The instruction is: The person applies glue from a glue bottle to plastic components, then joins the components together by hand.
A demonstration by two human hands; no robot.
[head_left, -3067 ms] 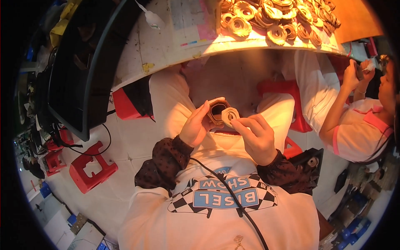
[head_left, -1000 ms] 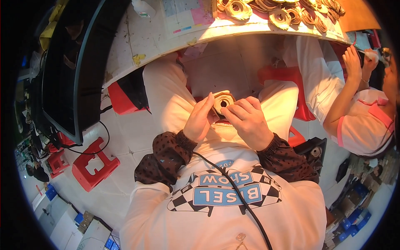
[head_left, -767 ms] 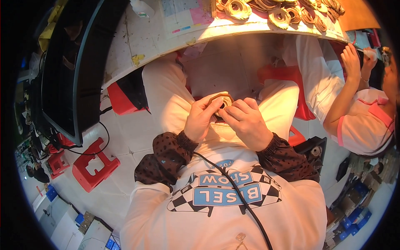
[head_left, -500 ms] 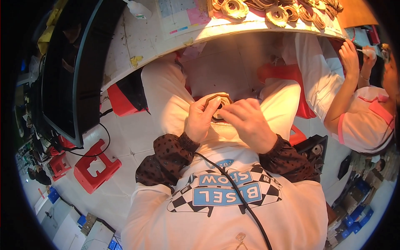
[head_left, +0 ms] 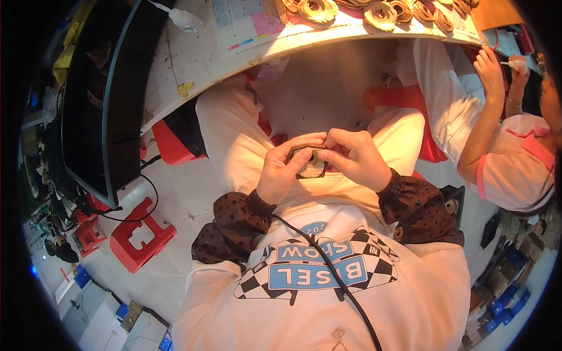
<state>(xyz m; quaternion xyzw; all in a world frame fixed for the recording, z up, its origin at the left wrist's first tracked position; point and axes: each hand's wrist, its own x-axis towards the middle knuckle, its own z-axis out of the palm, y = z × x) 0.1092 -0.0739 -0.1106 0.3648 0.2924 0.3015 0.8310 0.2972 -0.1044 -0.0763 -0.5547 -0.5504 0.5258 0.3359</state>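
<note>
Over my lap, both hands hold a small brown-edged, many-sided piece [head_left: 314, 168] with a pale, ring-like middle. My left hand [head_left: 278, 175] grips its left side, fingers behind the far edge and thumb on the face. On the opposite side, my right hand [head_left: 358, 161] pinches the upper right rim between thumb and fingers. Parts of the piece are covered by my fingers. Round pieces of tan and brown, among them a pale ring-shaped one [head_left: 380, 16], lie in a group on the table [head_left: 225, 61] ahead.
A white bottle [head_left: 186, 21] stands on the table at the left, by a large black screen-like panel [head_left: 99, 111]. A red stool [head_left: 140, 237] is on the floor at left. At right sits another person, whose raised hand [head_left: 489, 70] is near the table edge. A black cable [head_left: 333, 263] crosses my shirt.
My right hand, blurred and lifted over the piece before, has come to its rim and now pinches it. The left hand keeps its hold, and the piece is tilted differently.
</note>
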